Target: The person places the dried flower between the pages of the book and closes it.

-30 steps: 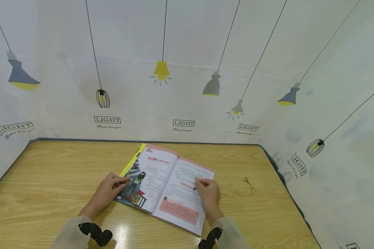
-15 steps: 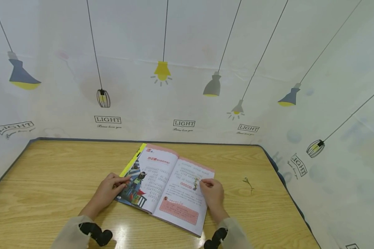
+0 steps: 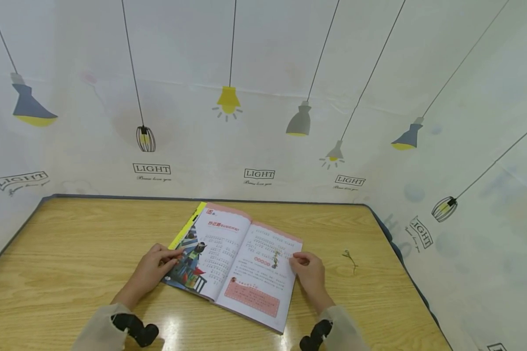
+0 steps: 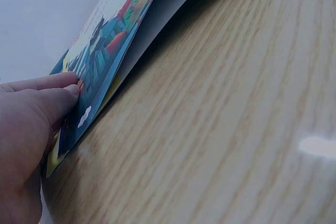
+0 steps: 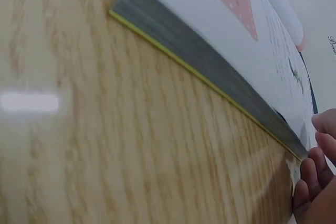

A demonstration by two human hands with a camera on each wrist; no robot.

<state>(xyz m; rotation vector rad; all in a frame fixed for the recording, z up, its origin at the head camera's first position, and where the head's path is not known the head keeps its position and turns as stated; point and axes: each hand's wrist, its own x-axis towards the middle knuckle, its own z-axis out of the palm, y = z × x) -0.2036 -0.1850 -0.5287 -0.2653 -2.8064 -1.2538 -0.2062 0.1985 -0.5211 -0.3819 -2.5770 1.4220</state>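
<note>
An open book (image 3: 219, 265) lies at a slant on the wooden table. Across the edge of its illustrated left page rests my left hand (image 3: 152, 267), index finger and thumb pressing on the paper; how the other fingers lie is partly hidden. A small dried flower sprig (image 3: 275, 260) lies on the right page, also visible in the right wrist view as a thin dark sprig (image 5: 295, 74). My right hand (image 3: 309, 278) is at that page's outer edge, its fingers loosely curled with nothing visible between them. Farther right, a second flower sprig (image 3: 350, 261) lies on the table.
The wooden table (image 3: 92, 234) extends on both sides of the book. Behind it and to the right stands a pale cloth wall (image 3: 193, 122) printed with hanging lamps. A dark border (image 3: 202, 198) runs along the table's far edge.
My right hand has moved right, from the middle of the right page to its outer edge, uncovering the sprig on the page. My left hand and the book have stayed put.
</note>
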